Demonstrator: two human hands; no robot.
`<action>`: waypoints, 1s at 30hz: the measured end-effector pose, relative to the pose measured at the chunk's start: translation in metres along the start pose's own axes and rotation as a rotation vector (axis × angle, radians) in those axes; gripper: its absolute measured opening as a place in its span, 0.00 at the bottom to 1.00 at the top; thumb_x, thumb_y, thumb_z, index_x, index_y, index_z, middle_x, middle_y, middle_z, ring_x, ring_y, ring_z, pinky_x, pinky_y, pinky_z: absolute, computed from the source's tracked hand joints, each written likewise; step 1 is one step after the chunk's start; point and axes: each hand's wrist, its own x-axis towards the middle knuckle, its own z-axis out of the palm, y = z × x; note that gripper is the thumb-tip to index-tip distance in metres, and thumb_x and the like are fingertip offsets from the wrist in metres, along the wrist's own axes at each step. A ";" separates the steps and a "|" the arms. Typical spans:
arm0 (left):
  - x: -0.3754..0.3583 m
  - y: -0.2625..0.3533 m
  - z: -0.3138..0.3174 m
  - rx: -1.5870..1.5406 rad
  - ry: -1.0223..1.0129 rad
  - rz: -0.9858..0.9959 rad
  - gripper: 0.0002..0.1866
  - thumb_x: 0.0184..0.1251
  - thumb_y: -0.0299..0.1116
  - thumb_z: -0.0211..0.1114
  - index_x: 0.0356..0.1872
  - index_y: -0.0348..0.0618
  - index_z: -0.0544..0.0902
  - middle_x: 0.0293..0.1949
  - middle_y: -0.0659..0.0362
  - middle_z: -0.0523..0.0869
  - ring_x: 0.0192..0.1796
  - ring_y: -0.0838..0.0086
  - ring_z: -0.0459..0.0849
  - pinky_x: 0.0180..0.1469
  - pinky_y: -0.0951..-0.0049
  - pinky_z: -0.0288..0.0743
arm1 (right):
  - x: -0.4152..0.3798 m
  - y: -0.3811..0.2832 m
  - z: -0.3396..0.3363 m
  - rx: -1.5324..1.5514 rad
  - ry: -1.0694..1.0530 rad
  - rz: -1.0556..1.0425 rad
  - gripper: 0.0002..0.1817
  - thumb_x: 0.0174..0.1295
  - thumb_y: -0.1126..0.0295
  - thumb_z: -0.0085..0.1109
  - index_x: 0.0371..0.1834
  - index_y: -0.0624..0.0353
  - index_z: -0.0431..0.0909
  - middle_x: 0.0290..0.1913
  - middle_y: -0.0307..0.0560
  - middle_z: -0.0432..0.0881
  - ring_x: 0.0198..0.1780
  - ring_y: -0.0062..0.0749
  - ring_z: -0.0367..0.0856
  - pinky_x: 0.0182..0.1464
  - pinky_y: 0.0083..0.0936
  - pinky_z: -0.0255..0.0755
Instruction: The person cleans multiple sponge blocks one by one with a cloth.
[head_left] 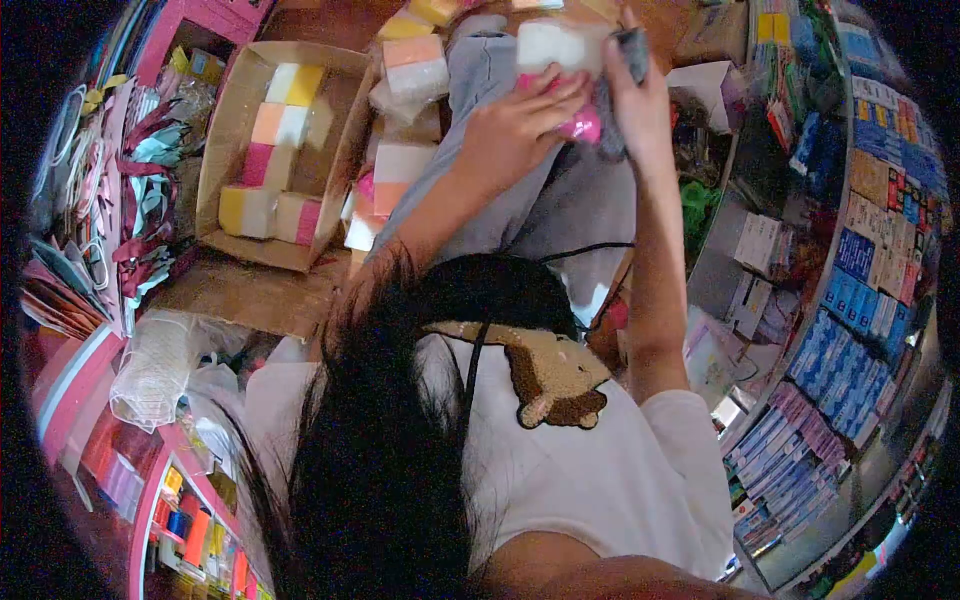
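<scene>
My left hand (535, 112) lies over a pink piece (581, 124) in front of my lap, its fingers bent across it. Just above those fingers is a white block (550, 48), blurred at its right side. On the right, my right hand (638, 95) is closed around a dark grey item (631, 56), whose kind I cannot make out. The two hands are close together above my grey trousers (490, 85). Part of the pink piece is hidden under my left fingers.
An open cardboard box (222, 140) on the left holds several coloured blocks. More wrapped blocks (415, 68) lie beside my leg. Gift bags (150, 190) hang at far left. Shelves of small blue boxes (850, 345) line the right side.
</scene>
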 end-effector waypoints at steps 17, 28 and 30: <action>-0.027 -0.005 -0.028 -0.391 -0.016 -0.415 0.61 0.34 0.44 0.73 0.65 0.40 0.36 0.63 0.41 0.52 0.66 0.54 0.52 0.65 0.54 0.45 | -0.040 0.026 0.012 -0.022 0.048 -0.183 0.20 0.58 0.65 0.48 0.54 0.60 0.68 0.55 0.63 0.66 0.58 0.50 0.64 0.59 0.33 0.57; -0.017 -0.015 -0.012 -0.407 0.120 -0.292 0.71 0.23 0.40 0.80 0.61 0.36 0.28 0.58 0.40 0.60 0.61 0.56 0.62 0.62 0.64 0.56 | -0.037 0.009 0.028 -0.308 0.135 -0.231 0.21 0.60 0.61 0.44 0.56 0.56 0.67 0.55 0.67 0.65 0.58 0.58 0.62 0.59 0.39 0.56; -0.013 -0.018 -0.011 -0.647 0.202 -0.286 0.68 0.24 0.40 0.80 0.62 0.35 0.34 0.56 0.42 0.62 0.59 0.58 0.64 0.61 0.64 0.58 | -0.032 0.008 0.029 -0.315 0.137 -0.243 0.21 0.61 0.59 0.43 0.56 0.54 0.67 0.55 0.65 0.66 0.57 0.58 0.63 0.58 0.40 0.57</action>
